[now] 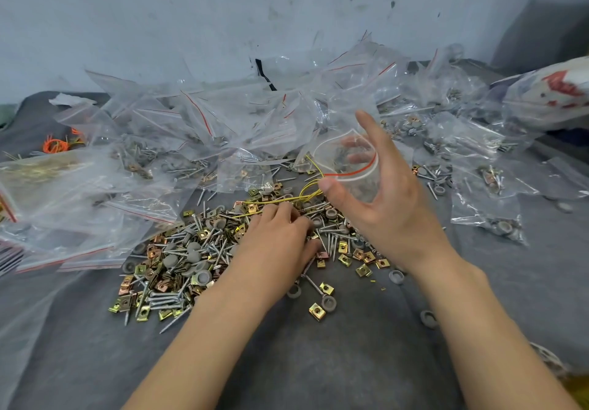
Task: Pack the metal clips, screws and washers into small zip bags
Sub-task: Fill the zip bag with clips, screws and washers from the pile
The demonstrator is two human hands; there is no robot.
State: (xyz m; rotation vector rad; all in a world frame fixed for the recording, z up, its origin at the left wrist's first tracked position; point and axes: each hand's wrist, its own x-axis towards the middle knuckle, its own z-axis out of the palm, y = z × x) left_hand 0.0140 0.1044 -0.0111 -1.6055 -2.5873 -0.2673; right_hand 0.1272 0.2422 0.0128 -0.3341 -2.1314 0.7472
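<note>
A loose heap of metal clips (pixel 165 279), screws (pixel 164 298) and grey washers (pixel 204 277) lies on a grey cloth. My left hand (pixel 280 237) lies palm down on the heap, its fingertips curled into the parts; what they hold is hidden. My right hand (pixel 382 193) is raised above the heap and holds a small clear zip bag (pixel 347 161) with a red strip, its mouth held wide between thumb and fingers. A yellow rubber band (pixel 309 191) lies under the bag.
Several filled zip bags (pixel 207 129) are piled behind the heap, along the wall and to the right. A stack of empty bags (pixel 47 205) lies at the left, orange rubber bands (pixel 55 145) behind it. Stray washers (pixel 428 319) dot the grey cloth (pixel 318 362).
</note>
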